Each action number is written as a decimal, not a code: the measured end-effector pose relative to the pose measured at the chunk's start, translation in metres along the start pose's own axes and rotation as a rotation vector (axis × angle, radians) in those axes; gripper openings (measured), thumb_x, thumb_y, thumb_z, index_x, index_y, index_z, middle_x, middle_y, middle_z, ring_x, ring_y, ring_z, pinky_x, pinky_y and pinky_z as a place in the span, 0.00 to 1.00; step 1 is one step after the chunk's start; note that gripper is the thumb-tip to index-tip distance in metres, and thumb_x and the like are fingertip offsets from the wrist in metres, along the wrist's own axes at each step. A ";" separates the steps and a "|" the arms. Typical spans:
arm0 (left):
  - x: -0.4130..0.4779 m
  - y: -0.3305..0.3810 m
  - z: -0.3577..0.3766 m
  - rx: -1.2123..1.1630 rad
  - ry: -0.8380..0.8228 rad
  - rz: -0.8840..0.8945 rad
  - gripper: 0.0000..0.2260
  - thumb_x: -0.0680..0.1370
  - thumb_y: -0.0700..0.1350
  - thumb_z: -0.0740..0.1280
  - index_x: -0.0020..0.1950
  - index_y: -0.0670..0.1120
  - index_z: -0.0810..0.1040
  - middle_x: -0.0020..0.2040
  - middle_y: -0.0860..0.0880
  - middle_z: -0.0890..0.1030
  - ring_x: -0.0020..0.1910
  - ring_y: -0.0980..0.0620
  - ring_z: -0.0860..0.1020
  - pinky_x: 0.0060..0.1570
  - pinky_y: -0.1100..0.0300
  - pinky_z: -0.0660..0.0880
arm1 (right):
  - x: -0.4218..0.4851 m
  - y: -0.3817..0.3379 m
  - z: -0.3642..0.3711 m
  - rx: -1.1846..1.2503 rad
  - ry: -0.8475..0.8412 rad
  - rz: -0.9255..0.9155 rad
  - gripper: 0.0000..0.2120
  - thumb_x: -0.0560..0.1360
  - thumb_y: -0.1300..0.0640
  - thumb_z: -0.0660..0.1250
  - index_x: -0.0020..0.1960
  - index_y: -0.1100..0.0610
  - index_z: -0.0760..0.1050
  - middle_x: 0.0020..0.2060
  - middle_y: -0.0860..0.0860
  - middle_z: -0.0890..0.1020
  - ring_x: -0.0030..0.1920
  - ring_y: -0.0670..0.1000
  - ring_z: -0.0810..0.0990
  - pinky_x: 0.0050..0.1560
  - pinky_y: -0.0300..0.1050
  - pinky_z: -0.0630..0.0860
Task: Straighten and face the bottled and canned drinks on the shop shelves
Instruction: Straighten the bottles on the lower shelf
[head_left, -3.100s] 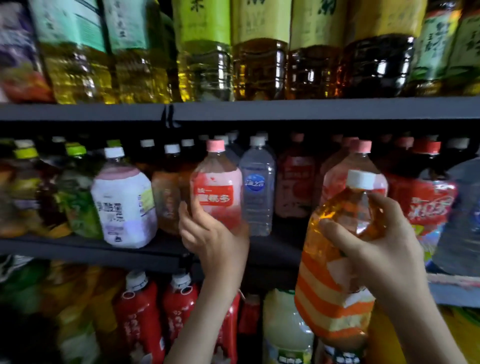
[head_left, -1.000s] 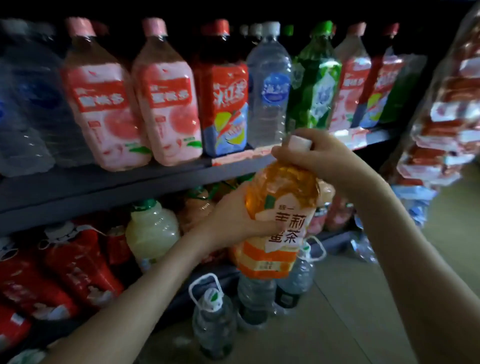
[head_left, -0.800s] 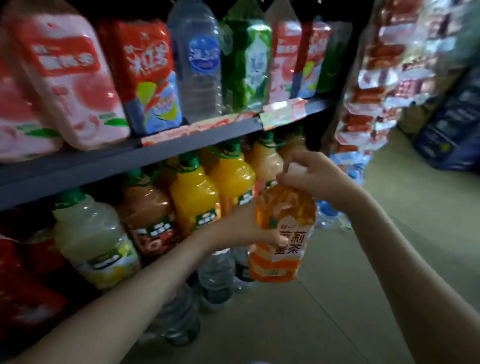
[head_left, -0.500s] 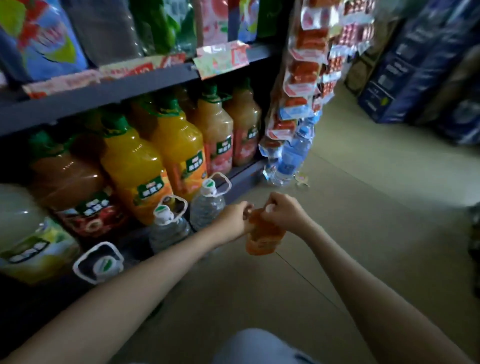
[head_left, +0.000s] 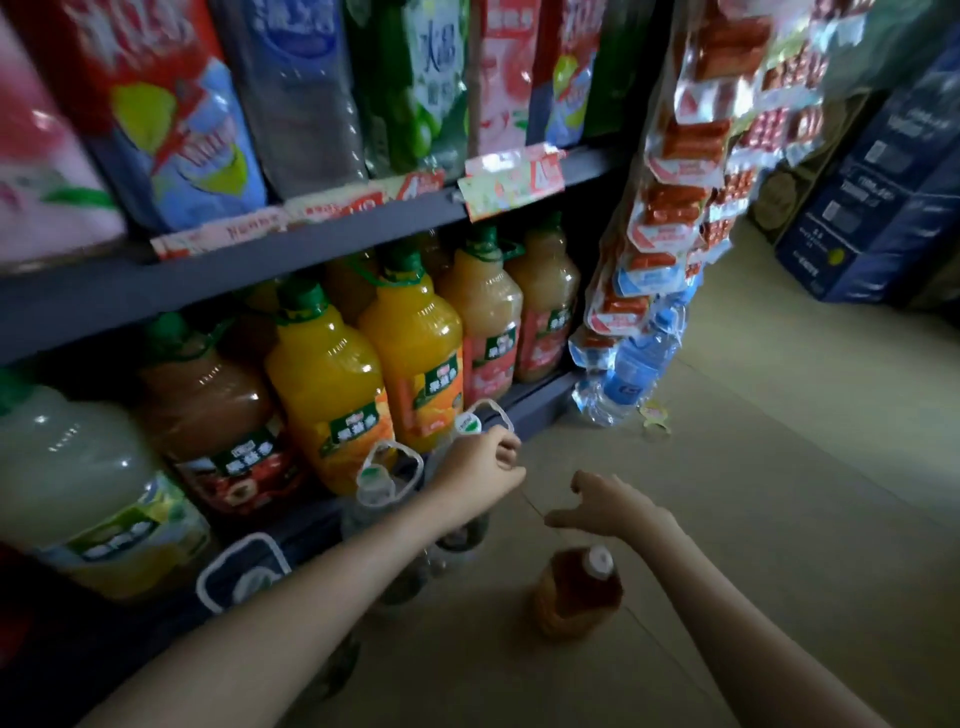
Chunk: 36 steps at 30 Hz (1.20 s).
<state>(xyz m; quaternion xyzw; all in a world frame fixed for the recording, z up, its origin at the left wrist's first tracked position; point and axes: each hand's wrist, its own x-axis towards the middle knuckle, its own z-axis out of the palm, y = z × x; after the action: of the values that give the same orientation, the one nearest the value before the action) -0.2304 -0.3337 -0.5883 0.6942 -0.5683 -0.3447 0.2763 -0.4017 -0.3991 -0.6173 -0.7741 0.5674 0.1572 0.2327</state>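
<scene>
In the left half of the frame the juice bottles (head_left: 332, 395) stand on the low shelf (head_left: 535, 410) with their labels to the front, so I think this row needs little work. Under them, at the lower left, the water bottles (head_left: 379, 483) with white loop handles stand on the floor (head_left: 727, 519) against the shelf.

My left hand (head_left: 480, 465) is in the middle of the frame, just beside the loop handle of the rightmost water bottle (head_left: 467, 423). Its fingers (head_left: 508, 451) are curled in. I cannot tell if they pinch the handle or only come near it.

A little to the right and lower, the tea bottle (head_left: 576, 597) stands upright on the floor, apart from the shelf and from both my hands. It belongs to no row here, so I judge that the step is the sorting of this bottom corner, with the tea bottle set aside.

My right hand (head_left: 610, 506) hovers above the tea bottle. Its fingers (head_left: 582, 480) are spread apart, and they hold and touch nothing.

The next move, as I see it, calls for straightening the water bottle by its handle. After that the tea bottle needs a grip at the neck and a place in its proper row, label forward.
</scene>
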 end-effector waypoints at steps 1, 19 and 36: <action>0.002 0.011 -0.018 -0.020 0.065 0.025 0.12 0.75 0.43 0.68 0.59 0.45 0.75 0.54 0.49 0.79 0.51 0.55 0.78 0.54 0.60 0.75 | 0.001 -0.017 -0.027 0.012 0.078 -0.057 0.30 0.73 0.39 0.66 0.66 0.58 0.68 0.61 0.54 0.75 0.61 0.54 0.74 0.56 0.46 0.71; -0.060 0.125 -0.294 -0.091 1.213 0.217 0.08 0.74 0.39 0.68 0.52 0.46 0.76 0.41 0.56 0.77 0.40 0.57 0.76 0.35 0.74 0.66 | -0.062 -0.317 -0.298 0.714 0.918 -0.898 0.35 0.76 0.54 0.67 0.75 0.64 0.53 0.69 0.62 0.68 0.69 0.61 0.66 0.66 0.51 0.65; -0.147 0.098 -0.290 0.067 1.023 0.433 0.24 0.70 0.47 0.75 0.65 0.47 0.73 0.58 0.52 0.79 0.56 0.59 0.76 0.56 0.69 0.71 | -0.157 -0.307 -0.261 0.838 1.492 -1.073 0.17 0.77 0.51 0.63 0.52 0.67 0.73 0.46 0.62 0.75 0.50 0.57 0.70 0.47 0.44 0.62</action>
<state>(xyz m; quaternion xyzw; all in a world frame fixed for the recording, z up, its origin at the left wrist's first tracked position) -0.0767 -0.2118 -0.3116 0.6488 -0.5019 0.1192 0.5594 -0.1636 -0.3373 -0.2618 -0.6835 0.1546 -0.7047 0.1114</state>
